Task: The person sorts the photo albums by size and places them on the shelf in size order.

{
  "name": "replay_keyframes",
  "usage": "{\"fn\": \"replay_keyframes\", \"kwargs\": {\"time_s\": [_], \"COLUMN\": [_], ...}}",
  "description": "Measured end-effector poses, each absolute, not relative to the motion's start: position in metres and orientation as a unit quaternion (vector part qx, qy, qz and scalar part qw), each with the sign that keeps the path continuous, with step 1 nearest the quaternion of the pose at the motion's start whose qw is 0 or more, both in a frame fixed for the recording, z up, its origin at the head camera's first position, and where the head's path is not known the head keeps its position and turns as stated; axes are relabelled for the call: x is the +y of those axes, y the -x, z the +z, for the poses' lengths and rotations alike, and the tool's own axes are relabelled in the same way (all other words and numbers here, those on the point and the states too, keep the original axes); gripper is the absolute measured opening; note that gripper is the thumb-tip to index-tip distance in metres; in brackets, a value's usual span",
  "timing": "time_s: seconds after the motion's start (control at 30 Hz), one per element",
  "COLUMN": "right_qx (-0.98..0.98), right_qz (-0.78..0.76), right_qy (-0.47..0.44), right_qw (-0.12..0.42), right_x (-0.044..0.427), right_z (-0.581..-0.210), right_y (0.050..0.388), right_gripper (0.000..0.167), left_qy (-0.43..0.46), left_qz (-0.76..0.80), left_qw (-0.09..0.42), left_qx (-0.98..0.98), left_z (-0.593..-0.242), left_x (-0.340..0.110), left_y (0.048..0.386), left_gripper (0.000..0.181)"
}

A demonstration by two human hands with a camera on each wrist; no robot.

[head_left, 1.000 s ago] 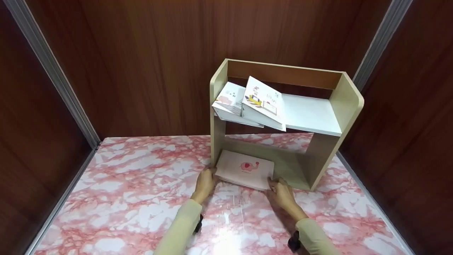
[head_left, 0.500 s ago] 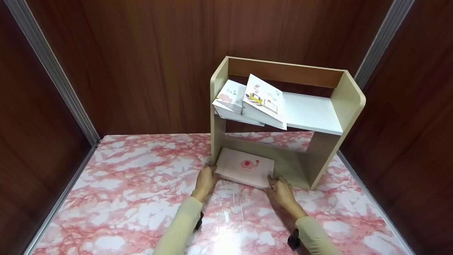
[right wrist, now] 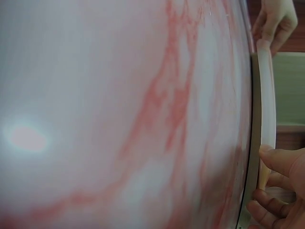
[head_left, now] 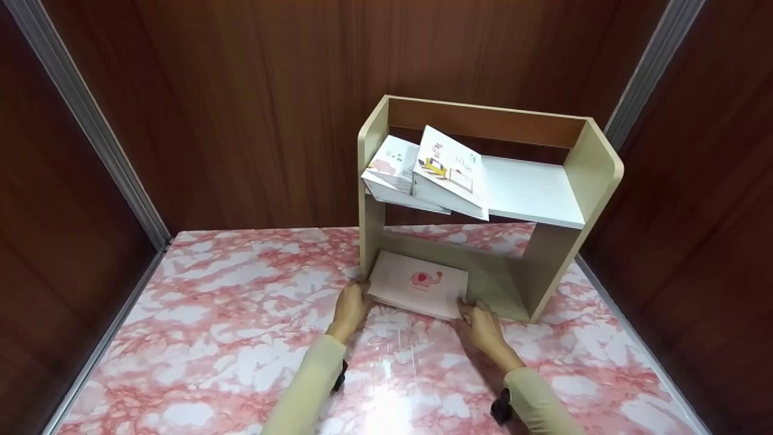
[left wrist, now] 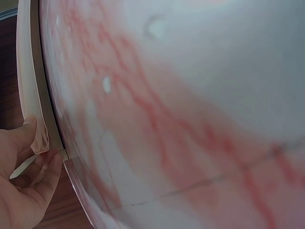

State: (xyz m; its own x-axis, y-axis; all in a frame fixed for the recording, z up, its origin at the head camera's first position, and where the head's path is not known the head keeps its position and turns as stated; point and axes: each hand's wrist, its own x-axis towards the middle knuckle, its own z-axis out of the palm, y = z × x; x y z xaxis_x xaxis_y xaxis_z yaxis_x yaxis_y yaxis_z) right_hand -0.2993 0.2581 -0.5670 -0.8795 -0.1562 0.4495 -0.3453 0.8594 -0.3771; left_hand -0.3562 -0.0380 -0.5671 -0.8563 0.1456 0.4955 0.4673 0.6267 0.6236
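A pale pink book (head_left: 410, 281) with a red elephant on its cover lies flat on the bottom board of a small wooden shelf (head_left: 552, 260). Its front edge sits near the board's front edge. My left hand (head_left: 351, 308) holds the book's front left corner, thumb on the book in the left wrist view and fingers bent beside the corner. At the front right corner my right hand (head_left: 483, 329) pinches the book; the right wrist view shows the thumb (right wrist: 279, 160) on its edge. Parts of the fingers are hidden in the head view.
Two thick white books lean on the upper shelf: one with a yellow picture (head_left: 453, 172), one with a pink picture (head_left: 395, 169) at the left. The pink marbled table (head_left: 241, 314) meets dark wooden walls (head_left: 272, 121) behind and at both sides.
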Motion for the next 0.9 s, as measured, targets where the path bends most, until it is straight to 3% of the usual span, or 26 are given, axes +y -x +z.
{"fn": "replay_keyframes", "kwargs": {"time_s": [0.5,0.73,0.9], "right_qx": [-0.937,-0.948,-0.948], "right_qz": [0.238,0.23,0.225], "right_qy": [-0.13,-0.116,-0.114], "right_qw": [0.219,0.188,0.196], "right_x": [0.2583,0.2574,0.2571], "right_z": [-0.5681,-0.5652,-0.5646], "right_y": [0.301,0.2987,0.2989], "right_gripper": [0.044,0.045,0.044], "left_qy": [0.179,0.171,0.172], "left_qz": [-0.356,-0.355,-0.353], "left_qw": [0.235,0.224,0.232], "left_qx": [-0.887,-0.891,-0.89], "left_z": [-0.5699,-0.5692,-0.5685], "left_x": [-0.0369,-0.0364,-0.0365], "left_y": [0.3581,0.3568,0.3562], "left_gripper": [0.018,0.025,0.024]}}
